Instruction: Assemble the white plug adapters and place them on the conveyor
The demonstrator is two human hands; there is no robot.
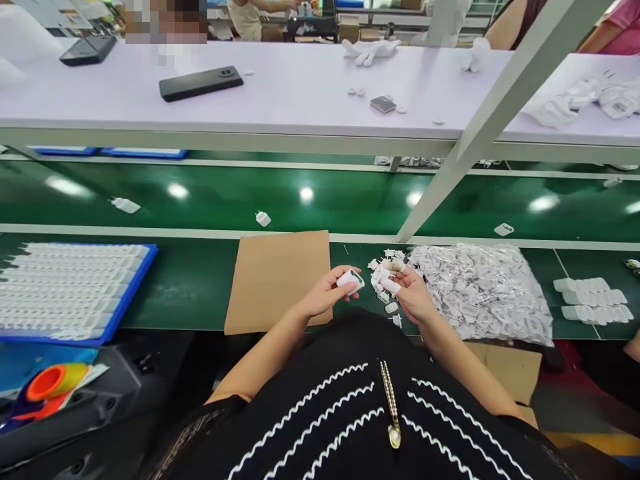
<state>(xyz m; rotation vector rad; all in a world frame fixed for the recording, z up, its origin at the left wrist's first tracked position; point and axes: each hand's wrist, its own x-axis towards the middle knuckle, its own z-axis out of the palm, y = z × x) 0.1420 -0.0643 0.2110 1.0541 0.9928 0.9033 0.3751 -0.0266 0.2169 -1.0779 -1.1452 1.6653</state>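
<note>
A white plastic charger housing (350,282), its open end showing green inside, sits in the curled fingers of my left hand (327,290). Just to the right, my right hand (413,293) reaches over a loose pile of small white plastic parts (391,307). White covers wrap some of its fingertips. Thumb and forefinger are bent toward each other at the pile; whatever lies between them blends with the white parts. Beneath and left of my left hand lies a flat brown cardboard sheet (280,280).
A clear bag of white parts (480,293) lies right of the pile. Stacked white housings (593,300) stand far right, a blue tray (143,273) of white pieces left. Beyond runs a green belt (215,193) carrying housings. A slanted metal post (450,160) supports the shelf (300,93).
</note>
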